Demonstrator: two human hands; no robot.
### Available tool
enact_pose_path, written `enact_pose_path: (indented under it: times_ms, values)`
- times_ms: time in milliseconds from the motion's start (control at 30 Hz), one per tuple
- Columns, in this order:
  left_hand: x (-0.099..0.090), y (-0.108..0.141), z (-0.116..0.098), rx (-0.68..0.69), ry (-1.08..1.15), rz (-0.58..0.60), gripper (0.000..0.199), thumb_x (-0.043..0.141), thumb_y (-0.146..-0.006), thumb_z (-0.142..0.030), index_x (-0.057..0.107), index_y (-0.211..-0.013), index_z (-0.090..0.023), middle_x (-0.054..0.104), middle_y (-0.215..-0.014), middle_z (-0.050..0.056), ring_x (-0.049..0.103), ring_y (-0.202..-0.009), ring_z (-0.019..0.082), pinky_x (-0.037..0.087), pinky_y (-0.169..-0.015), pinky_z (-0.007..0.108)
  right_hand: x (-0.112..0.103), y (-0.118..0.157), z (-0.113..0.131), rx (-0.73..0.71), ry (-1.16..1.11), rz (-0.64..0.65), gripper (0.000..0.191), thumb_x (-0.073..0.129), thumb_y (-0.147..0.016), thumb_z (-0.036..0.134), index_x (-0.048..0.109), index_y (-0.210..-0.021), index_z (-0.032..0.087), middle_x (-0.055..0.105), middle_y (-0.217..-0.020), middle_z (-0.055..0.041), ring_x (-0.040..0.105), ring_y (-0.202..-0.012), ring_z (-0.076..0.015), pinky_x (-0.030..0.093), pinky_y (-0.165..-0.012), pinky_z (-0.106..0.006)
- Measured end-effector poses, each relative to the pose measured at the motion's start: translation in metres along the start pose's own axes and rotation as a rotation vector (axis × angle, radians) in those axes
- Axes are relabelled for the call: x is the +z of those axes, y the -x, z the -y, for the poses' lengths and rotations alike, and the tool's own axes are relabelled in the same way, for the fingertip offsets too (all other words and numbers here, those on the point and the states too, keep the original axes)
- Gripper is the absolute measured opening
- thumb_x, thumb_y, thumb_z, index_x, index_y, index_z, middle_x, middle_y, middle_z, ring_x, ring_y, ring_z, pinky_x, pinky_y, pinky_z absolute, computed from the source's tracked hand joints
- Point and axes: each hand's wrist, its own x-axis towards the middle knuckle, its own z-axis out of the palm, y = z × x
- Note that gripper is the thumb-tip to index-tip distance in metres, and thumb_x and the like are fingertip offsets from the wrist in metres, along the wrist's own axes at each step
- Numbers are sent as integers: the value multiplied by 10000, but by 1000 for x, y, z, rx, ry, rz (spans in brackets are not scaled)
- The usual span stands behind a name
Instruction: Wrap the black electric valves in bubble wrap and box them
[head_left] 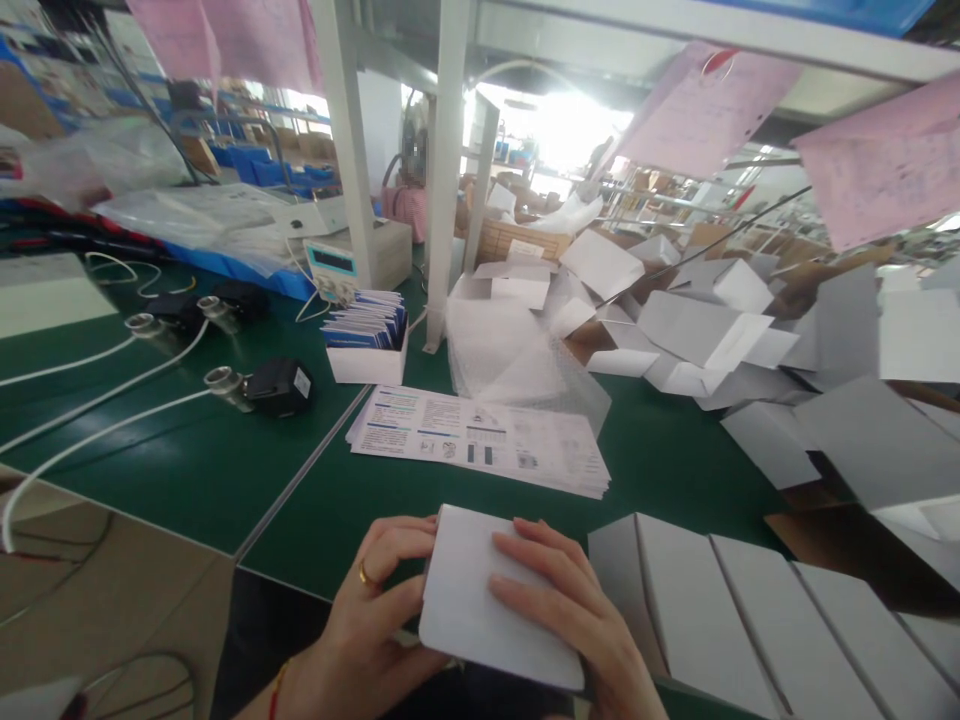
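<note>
A small white cardboard box [484,615] is held between both my hands at the front edge of the green table. My left hand [379,605], with a ring on one finger, grips its left side. Across the top and right side lie the fingers of my right hand [570,590]. The box's underside and the left fingertips are partly hidden. Beyond it lies a stack of printed instruction sheets [480,440]. To the right stands a row of white boxes [697,610].
Unfolded white cartons [697,330] are piled at the right, beside bubble wrap [510,350]. A small box of blue booklets [367,340] stands near a shelf post [448,180]. Black devices with metal fittings [277,385] and white cables lie left. Pink sheets [705,110] hang above.
</note>
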Motion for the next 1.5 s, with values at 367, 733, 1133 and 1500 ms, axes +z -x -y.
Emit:
enact_pose_path:
  times_ms: [367, 733, 1133, 1500]
  values:
    - [-23, -31, 19, -31, 302, 479, 609, 725, -866, -630, 573, -1401, -381, 525, -1492, 81, 496, -1368, 318, 480, -1118, 508, -9, -13, 7, -62, 358, 181, 910, 938, -581, 228, 565, -1405, 327, 486, -1528, -120, 535, -1271, -365, 583, -954, -532]
    - [-31, -39, 14, 166, 98, 511, 450, 633, -1002, -359, 551, -1444, -380, 590, -1469, 40, 497, -1320, 258, 492, -1121, 439, -5, -9, 5, -193, 389, 42, 325, 573, -1003, 269, 630, -1322, 262, 509, -1481, -101, 485, -1301, -255, 586, -1016, -401]
    - [-16, -23, 21, 187, 203, 436, 240, 660, -986, -341, 655, -1226, -345, 605, -1437, 46, 493, -1387, 252, 476, -1153, 472, 0, 4, -2, -235, 477, 11, 391, 572, -1020, 452, 621, -1321, 208, 526, -1473, -132, 431, -1423, -299, 579, -1046, -439]
    - [-6, -9, 21, 172, 180, 332, 176, 551, -1044, -295, 701, -1131, -323, 615, -1387, 26, 392, -1484, 260, 433, -1205, 516, 25, 6, -2, -256, 501, -233, 176, 566, -1028, 319, 686, -1119, 227, 617, -1304, -91, 531, -1293, -294, 607, -974, -429]
